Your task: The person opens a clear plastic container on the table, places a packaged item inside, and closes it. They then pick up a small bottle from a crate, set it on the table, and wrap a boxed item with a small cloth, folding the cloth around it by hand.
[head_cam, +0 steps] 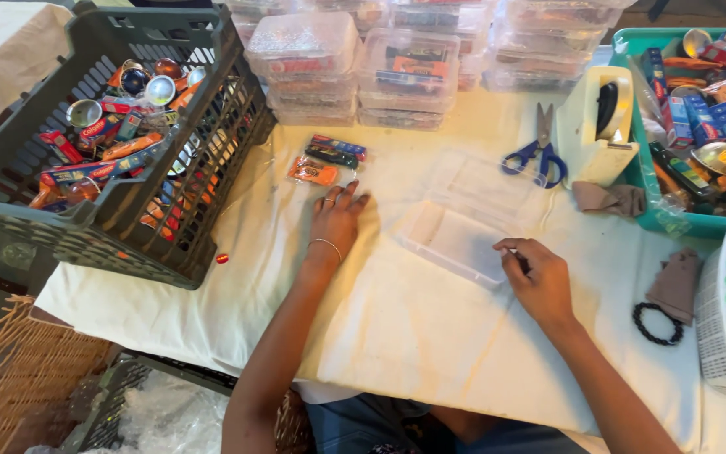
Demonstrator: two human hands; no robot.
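Two hands work over a table covered in a cream cloth (413, 328). Left hand (335, 220) lies flat, palm down, fingers slightly spread, holding nothing; a ring and a thin bracelet show on it. Its fingertips rest just below a small pile of packets (326, 161): one orange, one dark, one red-and-blue. Whether the fingertips touch the orange packet cannot be told.

Right hand (539, 282) sits at the near right corner of a clear plastic box (457, 242), thumb and forefinger pinched together on the box's edge. The box lies open near the table's centre, its clear lid (485, 187) flat on the cloth behind it.

Surroundings: dark grey crate (199, 214) at left, tilted, filled with packets and small round tins. Stacks of closed clear boxes (355, 67) along the far edge. Blue-handled scissors (538, 153) beyond the lid, beside a cream tape dispenser (598, 126). Teal basket (644, 181) of mixed packets at right. Black bead bracelet (655, 324) on the cloth right of the right hand, next to a brown cloth pouch (676, 284). White basket (716, 324) at the right edge.
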